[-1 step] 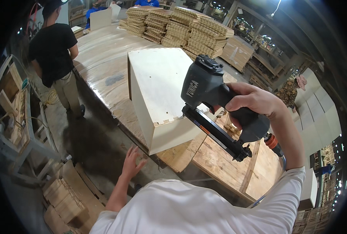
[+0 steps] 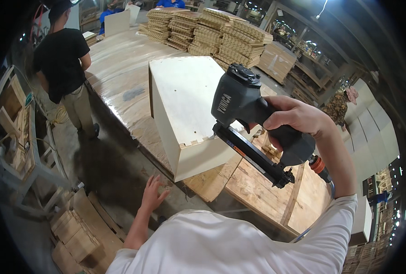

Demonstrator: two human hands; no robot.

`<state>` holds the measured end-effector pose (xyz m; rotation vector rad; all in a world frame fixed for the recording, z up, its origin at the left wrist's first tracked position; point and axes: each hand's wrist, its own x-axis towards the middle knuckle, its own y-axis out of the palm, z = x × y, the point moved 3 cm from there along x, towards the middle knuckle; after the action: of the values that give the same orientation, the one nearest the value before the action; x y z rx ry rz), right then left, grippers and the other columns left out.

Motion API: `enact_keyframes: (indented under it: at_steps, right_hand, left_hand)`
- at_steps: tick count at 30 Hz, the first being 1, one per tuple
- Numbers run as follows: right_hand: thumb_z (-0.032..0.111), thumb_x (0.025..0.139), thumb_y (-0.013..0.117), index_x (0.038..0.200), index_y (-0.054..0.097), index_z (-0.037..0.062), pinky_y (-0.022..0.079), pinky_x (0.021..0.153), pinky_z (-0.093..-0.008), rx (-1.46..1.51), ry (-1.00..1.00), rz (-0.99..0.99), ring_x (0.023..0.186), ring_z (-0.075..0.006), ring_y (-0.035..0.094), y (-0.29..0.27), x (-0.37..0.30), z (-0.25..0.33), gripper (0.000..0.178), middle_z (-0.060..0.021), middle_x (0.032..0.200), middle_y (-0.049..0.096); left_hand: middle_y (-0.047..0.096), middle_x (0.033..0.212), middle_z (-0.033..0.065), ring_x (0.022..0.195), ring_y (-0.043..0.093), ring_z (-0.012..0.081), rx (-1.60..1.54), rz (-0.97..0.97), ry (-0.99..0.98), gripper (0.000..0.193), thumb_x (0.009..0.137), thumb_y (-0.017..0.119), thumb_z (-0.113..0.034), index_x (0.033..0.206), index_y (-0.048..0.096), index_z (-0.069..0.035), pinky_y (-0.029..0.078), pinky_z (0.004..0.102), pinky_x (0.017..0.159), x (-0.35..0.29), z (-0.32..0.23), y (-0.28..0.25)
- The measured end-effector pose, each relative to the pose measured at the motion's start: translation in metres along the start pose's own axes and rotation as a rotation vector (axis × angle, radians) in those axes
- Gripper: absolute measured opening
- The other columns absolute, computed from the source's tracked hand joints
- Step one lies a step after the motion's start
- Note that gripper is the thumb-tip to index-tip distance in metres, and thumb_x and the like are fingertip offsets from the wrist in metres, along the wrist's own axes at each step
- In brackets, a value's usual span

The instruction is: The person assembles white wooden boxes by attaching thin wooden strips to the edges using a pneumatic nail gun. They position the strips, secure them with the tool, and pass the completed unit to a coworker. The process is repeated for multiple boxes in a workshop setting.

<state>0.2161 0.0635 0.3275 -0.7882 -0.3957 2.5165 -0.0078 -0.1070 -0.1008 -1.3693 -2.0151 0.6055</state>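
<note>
My right hand is wrapped round the grip of a black pneumatic stapler, lifted above the near right end of a white wooden box. The tool's nose covers part of the box's right edge; whether it touches the wood I cannot tell. An orange-collared hose fitting joins the handle at its lower end. Small finger joints show along the box's near edge. Low beside the table edge, my left hand hangs in the air, fingers spread and holding nothing, a short way from the box's near corner.
The box rests on a film-covered table. Stacks of jointed boards stand along its far side. Plywood lies at the near right. A person in black stands at the left. Wood pieces sit at the lower left.
My left hand has dropped slightly, a little farther from the box. The stapler and my right hand have hardly moved.
</note>
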Motion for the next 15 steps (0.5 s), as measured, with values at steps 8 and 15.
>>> enact_keyframes:
  at_steps: [8, 15]
  right_hand:
    - [0.005, 0.077, 0.056, 0.109, 0.055, -0.003, 0.054, 0.048, -0.0279, 0.111, -0.003, -0.16, 0.055, -0.015, 0.061, -0.007, -0.008, -0.008, 0.033, -0.0124, 0.094, 0.064]
    - [0.003, 0.075, 0.055, 0.109, 0.054, -0.005, 0.053, 0.045, -0.0276, 0.079, 0.001, -0.106, 0.053, -0.0158, 0.062, -0.008, -0.005, -0.013, 0.035, -0.0147, 0.097, 0.065]
  left_hand:
    - [0.05, 0.132, 0.0177, 0.128, 0.038, 0.0383, 0.112, 0.238, -0.276, 0.034, 0.081, 0.067, -0.032, 0.1, 0.061, -0.005, 0.036, 0.0437, 0.104, -0.06, 0.053, 0.011]
    - [0.051, 0.13, 0.0171, 0.127, 0.039, 0.0384, 0.089, 0.244, -0.264, 0.032, 0.081, 0.066, -0.031, 0.099, 0.062, -0.005, 0.037, 0.0439, 0.102, -0.061, 0.062, 0.017]
